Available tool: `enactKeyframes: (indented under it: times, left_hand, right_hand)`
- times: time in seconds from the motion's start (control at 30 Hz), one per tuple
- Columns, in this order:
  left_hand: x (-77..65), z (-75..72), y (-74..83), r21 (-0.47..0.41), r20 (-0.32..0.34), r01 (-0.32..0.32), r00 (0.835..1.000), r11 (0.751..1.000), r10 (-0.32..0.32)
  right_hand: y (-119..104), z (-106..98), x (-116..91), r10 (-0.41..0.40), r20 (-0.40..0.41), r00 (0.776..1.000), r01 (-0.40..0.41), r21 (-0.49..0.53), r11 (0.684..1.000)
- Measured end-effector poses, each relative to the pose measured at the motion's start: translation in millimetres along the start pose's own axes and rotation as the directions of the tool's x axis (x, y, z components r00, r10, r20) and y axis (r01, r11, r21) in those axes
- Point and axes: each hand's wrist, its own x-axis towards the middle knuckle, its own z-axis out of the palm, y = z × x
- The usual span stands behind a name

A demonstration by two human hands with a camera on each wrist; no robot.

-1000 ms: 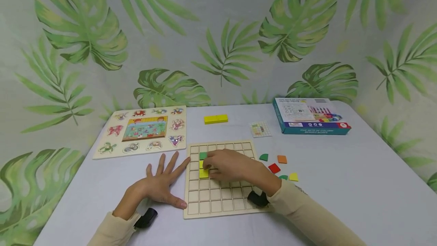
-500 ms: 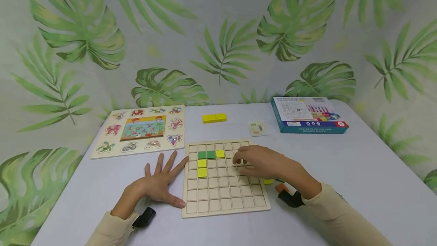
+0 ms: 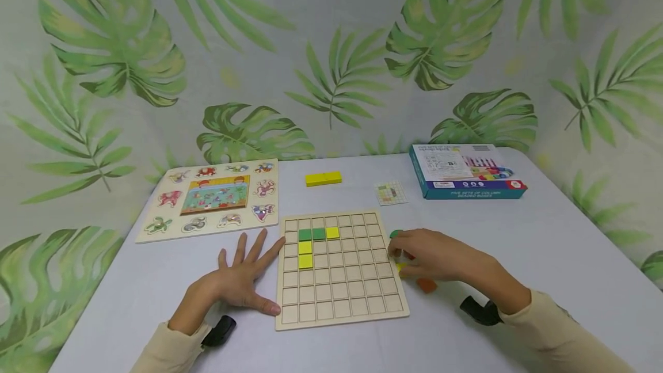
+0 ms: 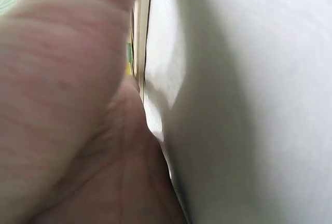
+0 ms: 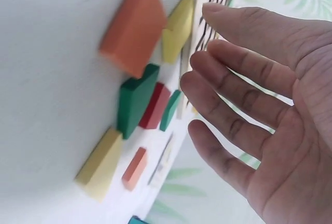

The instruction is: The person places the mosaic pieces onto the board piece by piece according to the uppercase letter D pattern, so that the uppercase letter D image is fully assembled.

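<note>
A wooden grid board point(image 3: 339, 291) lies on the table. In its upper left part sit two green tiles point(image 3: 312, 234) and a yellow tile point(image 3: 332, 232) in a row, with two more yellow tiles point(image 3: 305, 254) below the first. My left hand point(image 3: 240, 284) is spread, its index fingertip and thumb at the board's left edge. Past the right edge, my right hand point(image 3: 435, 255) hovers over loose pieces with relaxed fingers and nothing held. In the right wrist view these include an orange tile point(image 5: 136, 27), a notched yellow piece point(image 5: 178, 29), a green piece point(image 5: 137, 99) and a red tile point(image 5: 155, 107).
A wooden sea-animal puzzle point(image 3: 214, 197) lies at the back left. Behind the board are a yellow block point(image 3: 323, 178) and a small pattern card point(image 3: 391, 193). A flat toy box point(image 3: 468, 171) stands at the back right, before a leaf-print cloth.
My right hand has moved right, off the board to the loose pieces, uncovering a green and a yellow tile in the row. My left hand stays at the board's edge.
</note>
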Motion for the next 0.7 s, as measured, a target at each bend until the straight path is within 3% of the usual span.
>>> enactKeyframes:
  times: [0.17, 0.57, 0.7]
  left_hand:
    - [-0.7, -0.6, 2.4, 0.024, 0.006, 0.006, 1.0, 1.0, -0.006]
    - [-3.5, 0.1, 9.8, 0.041, 0.017, -0.006, 1.0, 0.999, 0.005]
    - [-4.5, -0.1, 13.6, 0.031, 0.027, -0.011, 1.0, 0.999, 0.01]
  right_hand:
    - [4, 5, -5, 0.048, 0.023, 0.999, -0.048, 0.009, 0.999]
    - [7, 8, -7, 0.01, 0.008, 1.0, -0.01, -0.044, 0.999]
    - [10, 8, -7, 0.052, 0.031, 0.998, -0.05, -0.038, 0.998]
